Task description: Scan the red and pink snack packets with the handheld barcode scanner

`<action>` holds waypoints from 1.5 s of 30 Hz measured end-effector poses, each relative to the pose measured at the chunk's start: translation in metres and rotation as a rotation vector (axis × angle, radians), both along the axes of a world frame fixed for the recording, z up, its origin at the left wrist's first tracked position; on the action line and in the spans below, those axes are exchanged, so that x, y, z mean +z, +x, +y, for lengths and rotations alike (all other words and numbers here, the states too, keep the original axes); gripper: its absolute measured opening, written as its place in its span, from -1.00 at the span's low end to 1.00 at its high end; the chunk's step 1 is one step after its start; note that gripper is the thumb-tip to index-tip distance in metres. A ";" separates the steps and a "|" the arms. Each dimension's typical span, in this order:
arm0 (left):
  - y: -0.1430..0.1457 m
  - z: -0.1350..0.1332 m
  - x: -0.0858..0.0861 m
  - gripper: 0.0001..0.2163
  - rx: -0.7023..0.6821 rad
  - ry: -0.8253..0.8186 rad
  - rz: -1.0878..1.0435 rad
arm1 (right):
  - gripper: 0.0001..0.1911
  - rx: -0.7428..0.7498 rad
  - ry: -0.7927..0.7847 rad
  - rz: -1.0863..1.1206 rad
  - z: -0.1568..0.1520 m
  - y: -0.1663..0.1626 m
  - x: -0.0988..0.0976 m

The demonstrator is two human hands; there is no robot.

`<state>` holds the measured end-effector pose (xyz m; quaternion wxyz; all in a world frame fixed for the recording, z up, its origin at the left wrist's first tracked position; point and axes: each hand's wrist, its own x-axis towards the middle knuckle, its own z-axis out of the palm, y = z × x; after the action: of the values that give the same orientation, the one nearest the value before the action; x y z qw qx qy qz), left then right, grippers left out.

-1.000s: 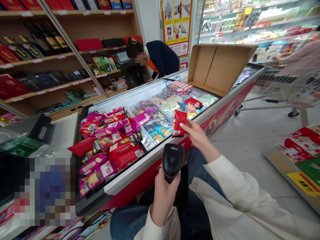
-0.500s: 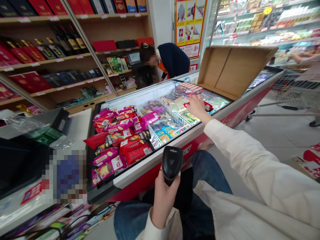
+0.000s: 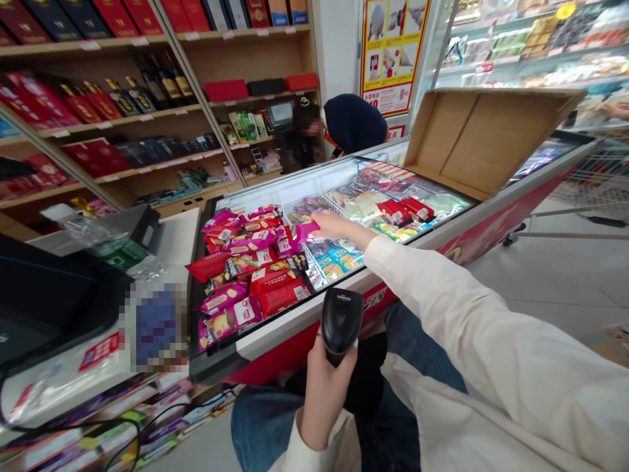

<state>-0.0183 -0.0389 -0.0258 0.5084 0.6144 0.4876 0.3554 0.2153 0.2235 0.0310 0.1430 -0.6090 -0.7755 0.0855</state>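
The left hand [image 3: 327,383] is wrapped around the handle of a black scanner [image 3: 341,321], held upright in front of the freezer. The right hand [image 3: 330,226] reaches over the freezer [image 3: 275,330], its fingers at a purple packet [image 3: 305,231]; whether they are closed on it, I cannot tell. That packet is at the right edge of a pile of red and purple packets [image 3: 250,242]. Farther right lie two red packets [image 3: 394,212], near an open cardboard box [image 3: 491,141]. Behind the freezer, another person [image 3: 356,124] bends down.
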 end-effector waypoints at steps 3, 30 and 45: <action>0.003 0.002 0.000 -0.67 -0.006 -0.007 -0.015 | -0.51 -0.036 -0.092 0.054 -0.021 0.013 0.005; 0.027 0.019 0.008 -0.64 0.055 0.023 -0.117 | -0.36 -0.158 -0.006 1.706 -0.116 0.028 -0.050; 0.027 0.018 0.009 -0.66 0.032 0.011 -0.112 | -0.35 -0.183 0.013 1.677 -0.116 0.026 -0.054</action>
<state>0.0089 -0.0206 -0.0169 0.5256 0.5884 0.4661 0.4002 0.2408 0.1078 -0.0226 0.6813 -0.4033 -0.3607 0.4931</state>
